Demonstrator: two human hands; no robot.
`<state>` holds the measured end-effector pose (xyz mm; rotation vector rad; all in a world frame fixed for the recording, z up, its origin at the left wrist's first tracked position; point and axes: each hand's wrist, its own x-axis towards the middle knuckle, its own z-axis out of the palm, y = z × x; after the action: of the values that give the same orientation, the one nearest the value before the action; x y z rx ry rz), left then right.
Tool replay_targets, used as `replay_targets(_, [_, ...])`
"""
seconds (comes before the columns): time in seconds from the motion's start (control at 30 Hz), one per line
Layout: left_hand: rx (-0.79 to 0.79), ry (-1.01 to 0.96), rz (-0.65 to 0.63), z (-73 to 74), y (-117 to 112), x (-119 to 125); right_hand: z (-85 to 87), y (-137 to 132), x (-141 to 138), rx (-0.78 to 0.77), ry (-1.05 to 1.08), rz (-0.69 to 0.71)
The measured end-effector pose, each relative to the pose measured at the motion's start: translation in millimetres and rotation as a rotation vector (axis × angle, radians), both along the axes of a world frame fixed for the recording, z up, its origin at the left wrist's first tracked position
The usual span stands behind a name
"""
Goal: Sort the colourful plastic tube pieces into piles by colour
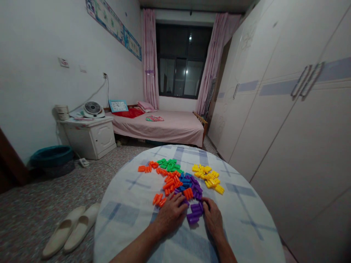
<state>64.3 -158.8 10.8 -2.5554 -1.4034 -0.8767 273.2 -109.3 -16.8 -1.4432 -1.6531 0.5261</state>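
Small tube-shaped plastic building pieces lie in colour groups on a round table. My left hand (172, 212) reaches over the near edge of the pile, fingers stretched out and resting among orange pieces (172, 182) and purple ones. Beside it, my right hand (213, 216) has its fingers curled in at the right side of the near purple pieces (194, 215); what lies between the fingertips is hidden. Farther up the pile are blue pieces (186, 179) and green pieces (169, 165). Yellow pieces (207, 175) form a separate group to the right.
A checked cloth (123, 213) covers the table. Pale slippers (72, 230) lie on the floor at left. A bed (175, 126) stands beyond the table, a white cabinet (102, 138) with a fan (93, 109) at left, and a wardrobe (274, 120) along the right.
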Motion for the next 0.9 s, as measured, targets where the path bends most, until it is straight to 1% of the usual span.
replay_targets(0.13, [0.031, -0.085, 0.01, 0.1, -4.4, -6.6, -0.8, -1.1, -0.2, 0.022, -0.002, -0.005])
replay_targets(0.2, [0.043, -0.126, 0.039, -1.6, -5.8, -12.2, -0.5, -2.0, -0.9, 0.04, -0.013, -0.01])
replay_targets(0.3, [0.041, -0.185, 0.128, -6.6, -3.9, -19.2, -0.2, -3.1, -2.1, 0.053, -0.045, -0.013])
replay_targets(0.4, [0.004, -0.246, 0.232, -13.3, 0.9, -22.4, 0.1, -4.0, -2.8, 0.046, -0.076, 0.006])
replay_targets(0.47, [-0.03, -0.272, 0.267, -17.4, 3.6, -23.4, 0.7, -4.2, -2.6, 0.037, -0.078, 0.015])
replay_targets(0.63, [-0.067, -0.303, 0.263, -21.6, 5.0, -25.0, 3.3, -3.9, -0.7, 0.019, -0.049, 0.022])
replay_targets(0.8, [-0.088, -0.369, 0.257, -15.9, 4.0, -24.9, 4.1, -4.6, -0.1, 0.009, -0.035, 0.017])
replay_targets(0.9, [-0.041, -0.396, 0.251, -11.6, 3.7, -25.2, 4.5, -5.4, -0.2, 0.01, -0.037, 0.014])
